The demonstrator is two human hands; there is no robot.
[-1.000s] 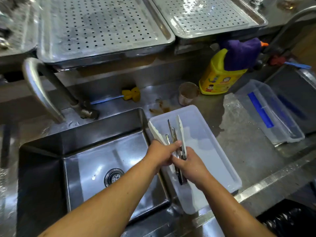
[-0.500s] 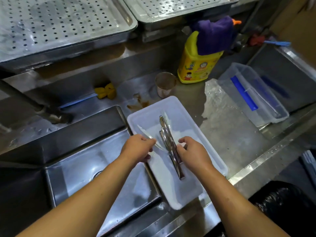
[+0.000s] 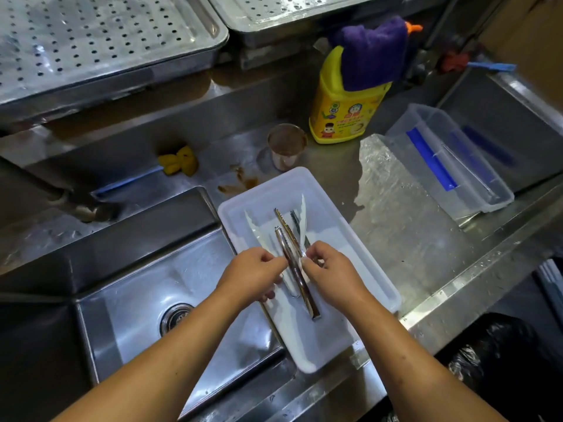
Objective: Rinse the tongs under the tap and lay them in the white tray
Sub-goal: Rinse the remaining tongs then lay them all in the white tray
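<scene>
Pinching the tongs [image 3: 300, 284] mid-length, our left grip [image 3: 253, 277] and right grip [image 3: 333, 277] flank them inside the white tray [image 3: 332, 214].

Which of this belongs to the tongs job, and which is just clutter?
Job: metal tongs, white tongs, white tray, sink, left hand, right hand.
Lying about: yellow bottle, purple cloth, metal cup, clear box, yellow sponge, perforated trays.

yellow bottle [image 3: 341, 117] | purple cloth [image 3: 373, 51] atop | metal cup [image 3: 286, 146] beside | clear tub [image 3: 451, 159] right
</scene>
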